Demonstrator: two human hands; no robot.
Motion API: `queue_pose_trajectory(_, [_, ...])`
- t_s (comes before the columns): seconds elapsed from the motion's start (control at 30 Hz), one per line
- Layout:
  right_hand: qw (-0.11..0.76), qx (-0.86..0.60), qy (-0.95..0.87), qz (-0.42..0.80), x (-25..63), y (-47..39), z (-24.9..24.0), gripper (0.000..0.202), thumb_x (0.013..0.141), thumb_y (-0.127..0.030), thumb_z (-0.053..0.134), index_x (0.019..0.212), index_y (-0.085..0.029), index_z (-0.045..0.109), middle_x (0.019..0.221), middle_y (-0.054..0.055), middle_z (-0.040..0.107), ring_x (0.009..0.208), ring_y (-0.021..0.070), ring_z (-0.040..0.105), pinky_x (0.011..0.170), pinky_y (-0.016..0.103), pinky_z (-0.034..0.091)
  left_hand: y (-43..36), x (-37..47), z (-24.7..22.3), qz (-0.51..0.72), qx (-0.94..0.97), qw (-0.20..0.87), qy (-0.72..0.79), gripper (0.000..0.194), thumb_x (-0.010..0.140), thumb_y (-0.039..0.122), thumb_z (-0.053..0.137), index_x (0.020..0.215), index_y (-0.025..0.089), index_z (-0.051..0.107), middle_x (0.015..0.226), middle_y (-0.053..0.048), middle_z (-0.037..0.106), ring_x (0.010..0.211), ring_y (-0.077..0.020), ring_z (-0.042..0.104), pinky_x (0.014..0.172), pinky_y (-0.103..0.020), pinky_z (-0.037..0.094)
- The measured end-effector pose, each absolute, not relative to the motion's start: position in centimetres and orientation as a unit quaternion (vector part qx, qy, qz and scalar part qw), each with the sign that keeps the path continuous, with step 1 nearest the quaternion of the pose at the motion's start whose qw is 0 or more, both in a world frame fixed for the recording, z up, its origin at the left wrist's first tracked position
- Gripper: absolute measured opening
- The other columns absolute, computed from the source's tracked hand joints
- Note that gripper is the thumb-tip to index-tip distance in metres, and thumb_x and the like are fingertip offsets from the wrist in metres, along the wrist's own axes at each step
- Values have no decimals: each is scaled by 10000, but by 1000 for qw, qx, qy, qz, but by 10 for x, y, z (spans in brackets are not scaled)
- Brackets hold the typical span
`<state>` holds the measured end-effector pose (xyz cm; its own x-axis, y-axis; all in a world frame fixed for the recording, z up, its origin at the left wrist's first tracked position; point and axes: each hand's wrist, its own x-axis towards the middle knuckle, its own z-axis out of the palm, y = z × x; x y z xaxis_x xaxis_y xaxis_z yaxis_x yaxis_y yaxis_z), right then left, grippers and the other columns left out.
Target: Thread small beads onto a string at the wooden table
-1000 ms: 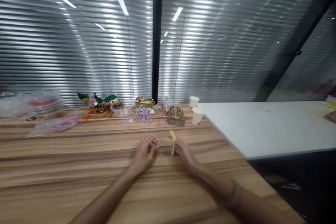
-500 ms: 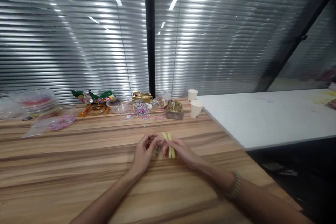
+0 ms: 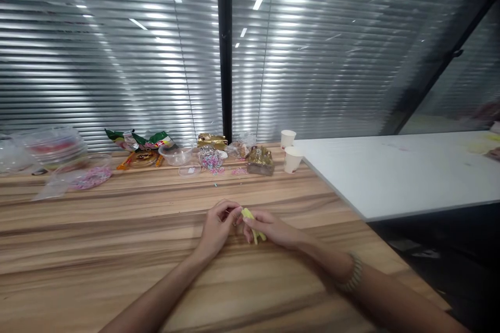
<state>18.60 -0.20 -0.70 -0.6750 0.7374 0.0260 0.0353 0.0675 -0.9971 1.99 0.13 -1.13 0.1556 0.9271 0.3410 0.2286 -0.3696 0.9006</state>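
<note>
Over the wooden table (image 3: 117, 250) my two hands meet, fingertips nearly touching. My right hand (image 3: 269, 226) pinches soft-looking pale yellow strips (image 3: 247, 213) between thumb and fingers. Their upper part is bunched beside my left fingertips, and two ends hang below the right fingers. My left hand (image 3: 219, 223) is closed, thumb against the fingers, right at the strips' top. Whatever it pinches is too small and blurred to name.
Along the back stand two paper cups (image 3: 292, 159), a gold-topped box (image 3: 260, 161), a clear bowl (image 3: 176, 153), pink and blue small links (image 3: 211, 160), green snack bags (image 3: 154, 141) and plastic containers (image 3: 50, 145). A white table (image 3: 406, 177) adjoins at right; part of another person shows at its far edge.
The yellow strips, upright and side by side before, are now tilted and bunched at the top. My left fingertips have closed in toward them, and the right hand has dipped slightly.
</note>
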Motion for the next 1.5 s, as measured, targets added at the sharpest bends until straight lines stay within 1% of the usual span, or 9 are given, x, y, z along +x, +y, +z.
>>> queue_pose_trajectory(0.13, [268,-296,-703,589,187,-2,-4,465,813,-573,366,700,-142,499,610,-11,464,555,86,415,523,205,333,0,21,-8,463,695,365,411,193,747,305,569,704,142,662,649,-42,602,642,-147,538,588,-235,418])
queue_pose_trajectory(0.27, [294,-299,-670,612,185,-3,-3,428,815,-550,391,777,-143,520,587,-18,476,538,92,430,536,218,351,0,21,-8,464,692,370,411,215,758,324,554,757,158,690,642,-40,625,667,-161,559,645,-261,434])
queue_pose_trajectory(0.4, [333,-295,-604,661,185,1,-7,389,818,-520,415,824,-147,525,598,-1,552,523,106,492,552,237,377,1,21,-10,480,638,404,446,250,739,343,578,888,173,685,864,-68,681,790,-188,597,712,-281,455])
queue_pose_trajectory(0.53, [363,-288,-550,695,188,5,-11,367,823,-489,433,812,-137,536,649,25,587,549,111,525,568,240,386,-1,22,-6,509,571,441,469,266,652,334,666,837,144,686,880,-78,692,792,-201,619,721,-285,476])
queue_pose_trajectory(0.7, [385,-293,-491,724,190,5,-8,292,823,-434,479,776,-147,513,512,-64,400,414,44,321,439,180,247,-6,24,2,521,531,495,449,305,614,326,702,841,126,665,776,-67,700,725,-183,631,699,-278,485])
queue_pose_trajectory(0.83, [396,-308,-470,726,188,4,-8,296,804,-439,508,781,-144,512,529,-72,319,420,40,212,415,190,141,-8,24,4,490,534,547,420,437,639,320,690,1010,102,620,731,-64,692,680,-164,622,698,-285,476])
queue_pose_trajectory(0.93, [406,-313,-442,736,187,3,-9,316,798,-463,499,841,-152,529,575,-54,348,452,53,246,432,193,179,-7,24,3,480,539,563,401,636,694,311,648,1253,105,427,771,-58,697,737,-154,622,781,-297,454])
queue_pose_trajectory(1.03, [407,-316,-420,747,187,3,-9,287,782,-442,525,863,-167,538,601,-46,357,474,62,270,457,197,227,-3,21,2,483,553,544,406,731,722,314,620,1338,131,272,828,-51,700,804,-152,621,844,-306,429])
queue_pose_trajectory(1.5, [360,-317,-575,663,188,-1,-6,351,785,-503,486,780,-154,516,557,-50,429,449,61,328,474,208,278,-1,16,0,463,593,485,445,614,722,235,594,1289,139,378,913,-70,696,833,-177,641,802,-305,478])
